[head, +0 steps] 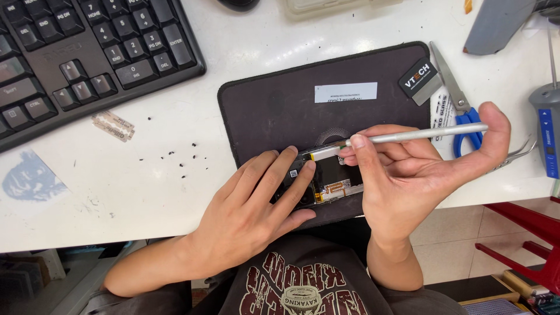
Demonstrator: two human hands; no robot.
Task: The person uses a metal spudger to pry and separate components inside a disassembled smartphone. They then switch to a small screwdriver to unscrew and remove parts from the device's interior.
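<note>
While the left hand (256, 198) pins it, the opened phone (326, 178) shows circuitry; right hand (408, 175) grips a tool (417, 135).

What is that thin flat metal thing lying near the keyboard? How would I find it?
Start at the black keyboard in the top left of the white desk. Just below its lower right corner, left of the dark mat, lies a razor blade. It is small, flat, silvery and rectangular with notched ends, unlike the tiny black specks scattered to its right.
</note>
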